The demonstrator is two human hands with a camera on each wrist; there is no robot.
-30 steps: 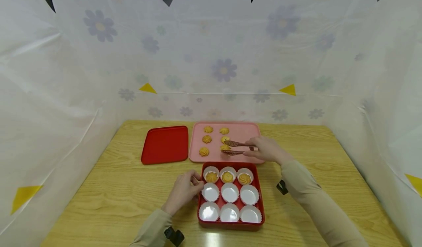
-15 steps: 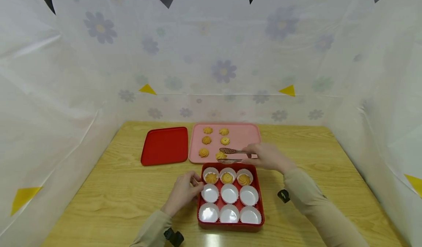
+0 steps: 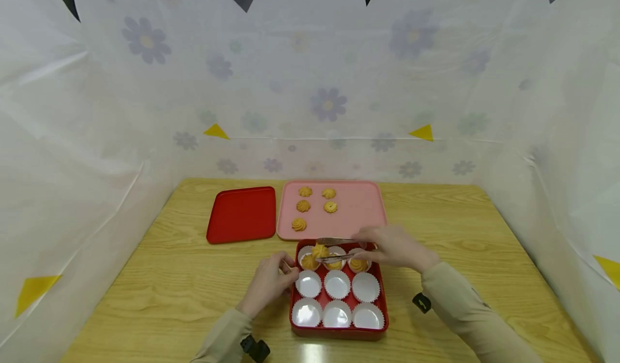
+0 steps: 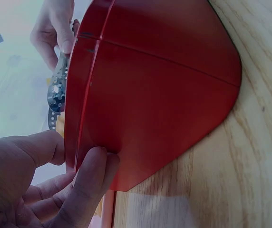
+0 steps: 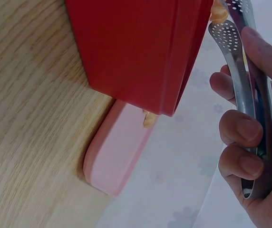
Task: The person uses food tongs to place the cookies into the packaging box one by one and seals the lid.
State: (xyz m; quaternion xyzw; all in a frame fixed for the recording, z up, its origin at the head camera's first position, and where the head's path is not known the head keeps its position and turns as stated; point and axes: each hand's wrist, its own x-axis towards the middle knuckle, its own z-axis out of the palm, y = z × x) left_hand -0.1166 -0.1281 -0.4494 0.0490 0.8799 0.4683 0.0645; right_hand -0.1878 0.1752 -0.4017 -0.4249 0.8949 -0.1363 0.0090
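Observation:
My right hand [image 3: 399, 247] grips metal tongs [image 3: 334, 241] with perforated tips. A piped cookie [image 3: 319, 250] is pinched between the tips, above the back row of a red square box [image 3: 339, 333]. In the right wrist view the tongs [image 5: 243, 90] lie along the curled fingers, with part of the cookie [image 5: 218, 13] at the tips. My left hand [image 3: 268, 282] pinches the box's left rim; the left wrist view has its fingertips [image 4: 95, 161] against the outer wall. White paper cups fill the box in rows; the back three hold cookies [image 3: 358, 265], and the cups [image 3: 337, 284] in front are empty.
Behind the box lies a pink tray [image 3: 360, 207] bearing several cookies [image 3: 303, 206] on its left half. A flat red tray-like lid [image 3: 242, 215] sits to its left on the wooden table [image 3: 184, 277]. White sheeting [image 3: 310, 83] encloses the back and sides.
The tongs closed on a cookie at the pink tray's front, lifted it and carried it toward me, over the box's back row. My left hand stayed on the rim.

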